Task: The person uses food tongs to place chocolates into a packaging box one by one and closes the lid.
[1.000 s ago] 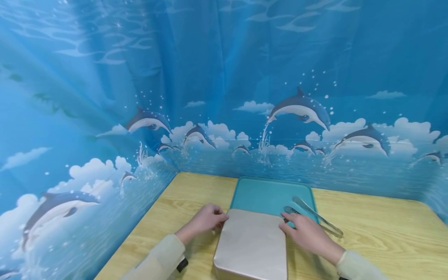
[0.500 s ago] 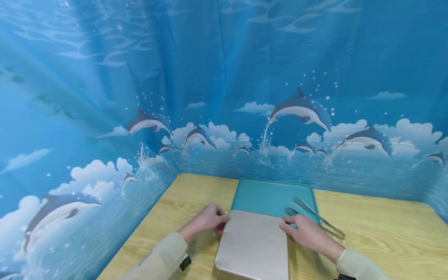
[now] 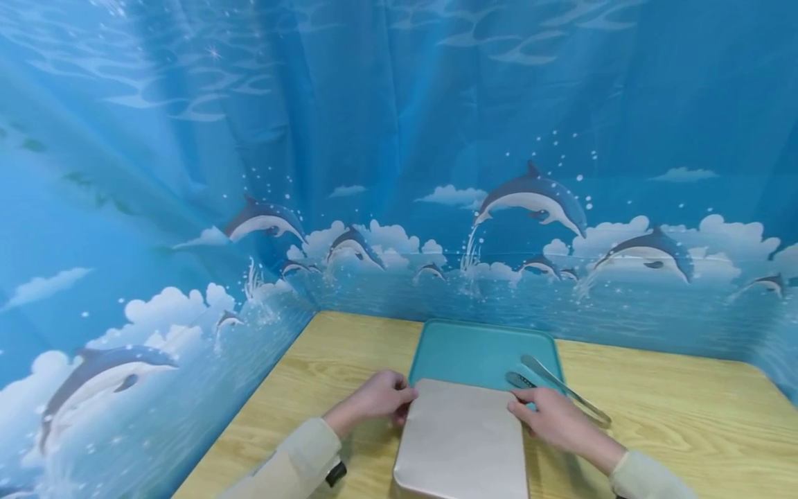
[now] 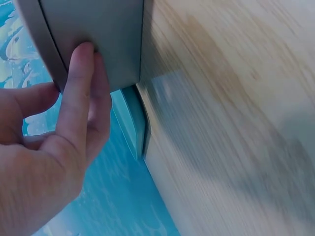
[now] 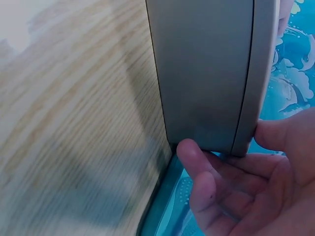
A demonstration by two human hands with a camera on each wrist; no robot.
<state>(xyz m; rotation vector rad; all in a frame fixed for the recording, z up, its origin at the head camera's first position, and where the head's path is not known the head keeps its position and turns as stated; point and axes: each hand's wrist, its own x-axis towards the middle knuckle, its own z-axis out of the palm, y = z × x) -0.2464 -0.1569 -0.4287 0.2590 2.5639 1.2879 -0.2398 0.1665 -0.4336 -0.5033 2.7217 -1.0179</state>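
Observation:
A flat, champagne-coloured lidded tin (image 3: 461,440) lies in front of me in the head view, its near side cut off by the frame. Its lid is on, with a thin seam along the side. My left hand (image 3: 382,400) grips the far left corner. In the left wrist view its thumb (image 4: 42,98) is at the lid's edge and the fingers (image 4: 78,73) press the side wall. At the far right corner, my right hand (image 3: 557,419) grips the tin. Its thumb (image 5: 270,135) touches the lid's edge, and the fingers (image 5: 194,157) curl around the corner.
Behind the tin lies a teal tray (image 3: 467,350), partly covered from view. Metal tongs (image 3: 567,388) rest across its right side, reaching onto the wooden table (image 3: 673,416). A blue dolphin-print curtain (image 3: 399,173) encloses the table's back and left.
The tin has shifted slightly to the right, and both hands have moved along with it. The tray and tongs stay in place.

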